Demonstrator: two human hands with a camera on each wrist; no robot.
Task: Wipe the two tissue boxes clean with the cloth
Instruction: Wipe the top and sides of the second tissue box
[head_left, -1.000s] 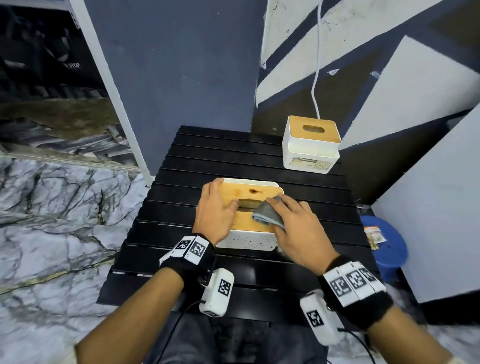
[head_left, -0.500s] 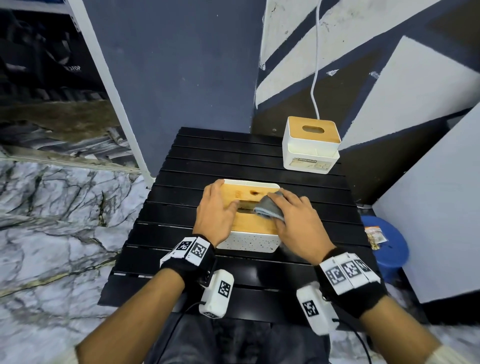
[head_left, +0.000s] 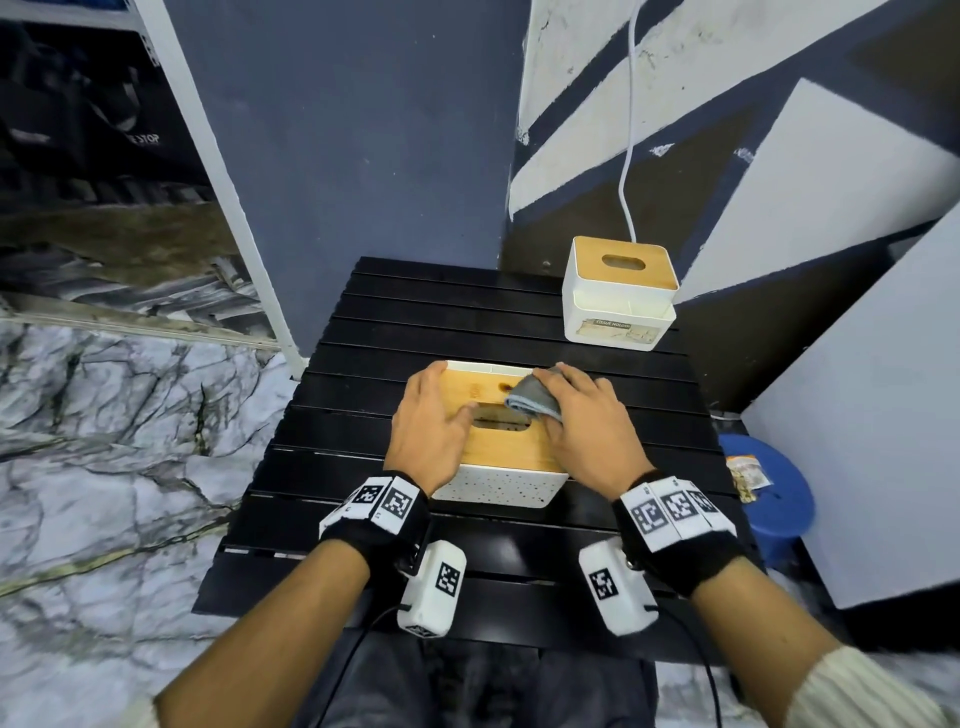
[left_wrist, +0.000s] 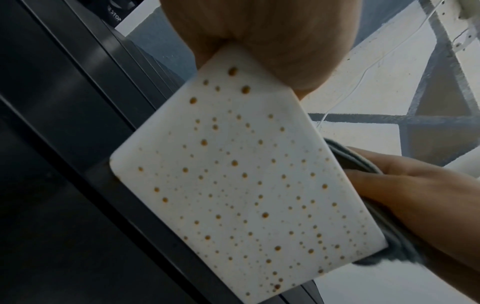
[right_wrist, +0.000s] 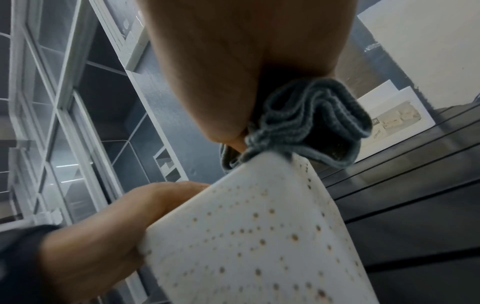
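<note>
While the left hand (head_left: 428, 421) lies flat on the near tissue box (head_left: 501, 447), steadying it mid-table, the right hand (head_left: 587, 421) grasps the bunched cloth (head_left: 530, 397) on its wooden lid. Loose folds could snag in the lid's slot. The far tissue box (head_left: 618, 296) at the far right looks untouched.

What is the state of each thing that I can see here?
near tissue box: on table, being wiped
far tissue box: upright, untouched
cloth: bunched, on the near box's lid
left hand: flat, steadying near box
right hand: pressing cloth
</note>
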